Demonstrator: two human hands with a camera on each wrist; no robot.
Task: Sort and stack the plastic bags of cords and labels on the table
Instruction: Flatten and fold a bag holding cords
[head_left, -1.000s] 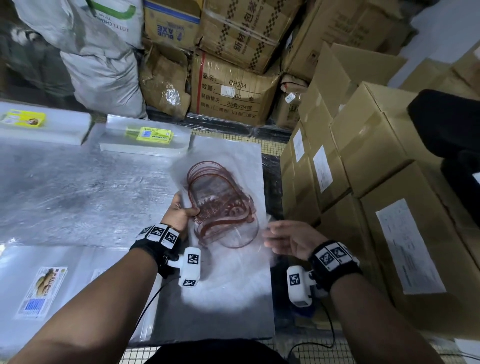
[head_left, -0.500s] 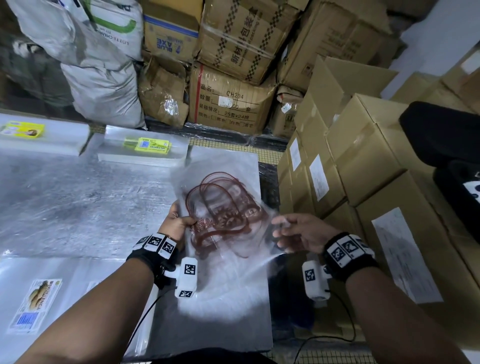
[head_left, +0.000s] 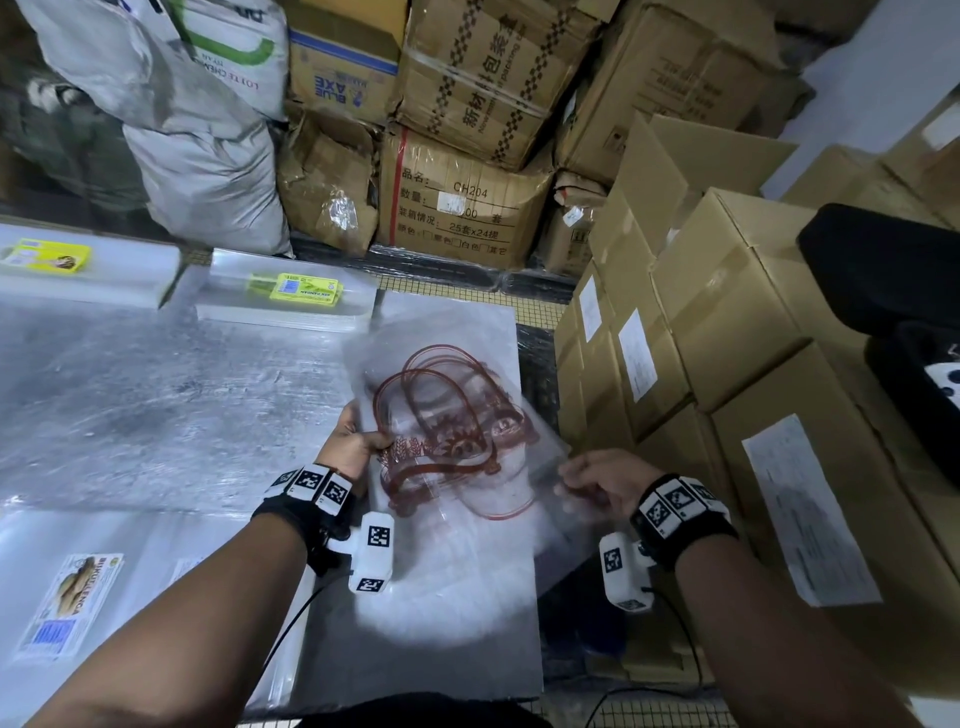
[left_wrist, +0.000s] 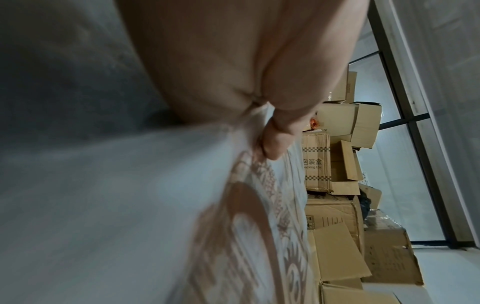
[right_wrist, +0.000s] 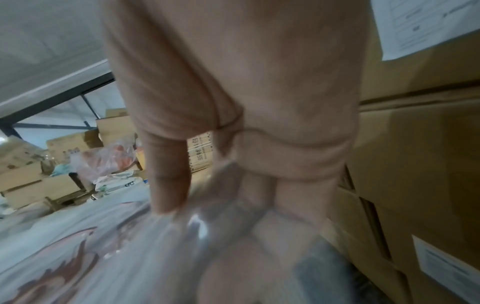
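A clear plastic bag with dark red printing and cords (head_left: 447, 431) is held up above the right end of the metal table (head_left: 156, 405). My left hand (head_left: 358, 441) grips its left edge, thumb on top; in the left wrist view the thumb (left_wrist: 275, 142) pinches the bag (left_wrist: 233, 216). My right hand (head_left: 597, 478) pinches the bag's right lower edge, and in the right wrist view the fingers (right_wrist: 168, 174) fold over the blurred plastic (right_wrist: 130, 246). Under the bag lies a flat stack of clear bags (head_left: 447, 623).
Two stacks of clear bags with yellow labels (head_left: 291, 296) (head_left: 78, 265) lie at the table's far edge. A labelled bag stack (head_left: 67, 603) sits at the near left. Cardboard boxes (head_left: 753, 338) rise close on the right, more boxes and sacks (head_left: 208, 171) behind.
The bag has been lifted off the stack and tilted. My right hand, free of it a second ago, now pinches its right edge. The left hand kept its grip.
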